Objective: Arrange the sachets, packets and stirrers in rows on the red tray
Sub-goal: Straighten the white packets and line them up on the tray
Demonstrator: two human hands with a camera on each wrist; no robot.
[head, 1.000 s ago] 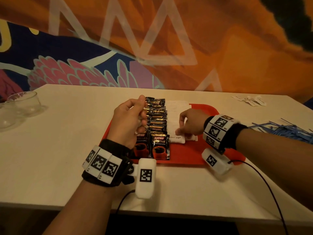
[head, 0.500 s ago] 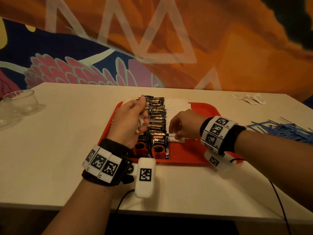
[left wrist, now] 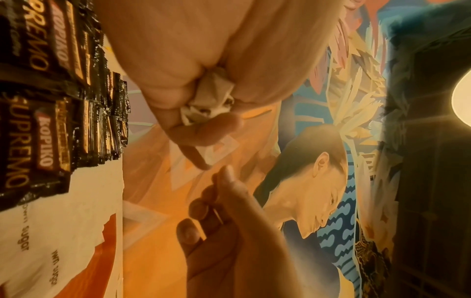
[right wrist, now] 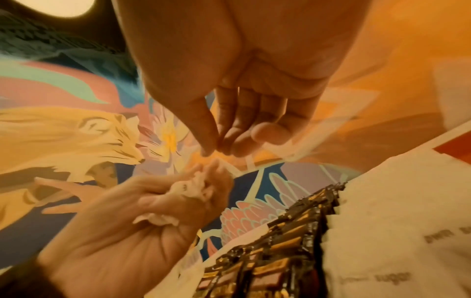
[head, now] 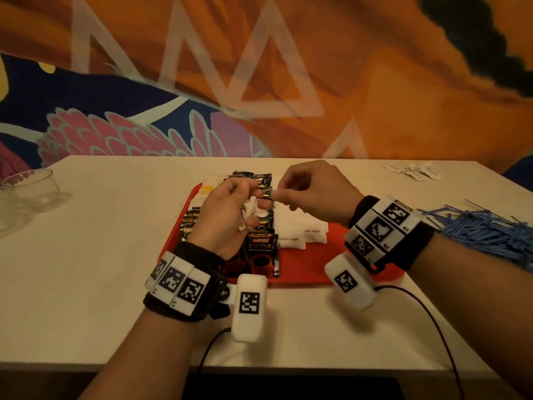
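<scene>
Left hand (head: 230, 217) grips bunched white sachets (head: 248, 207); right hand (head: 310, 192), fingertips together and empty, reaches in. Loose grip risks dropping sachets onto the coffee packets (head: 261, 252).

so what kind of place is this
Probably a café or eatery: a painted mural covers the wall behind the table, and a red tray holds rows of coffee sachets and sugar packets.

Left hand (head: 227, 215) hides most of the white sachets (head: 248, 207) it grips; count unreadable. Coffee packets (head: 261, 252) partly hidden behind it. Glass (head: 27, 189) at 9 o'clock cut off.
</scene>
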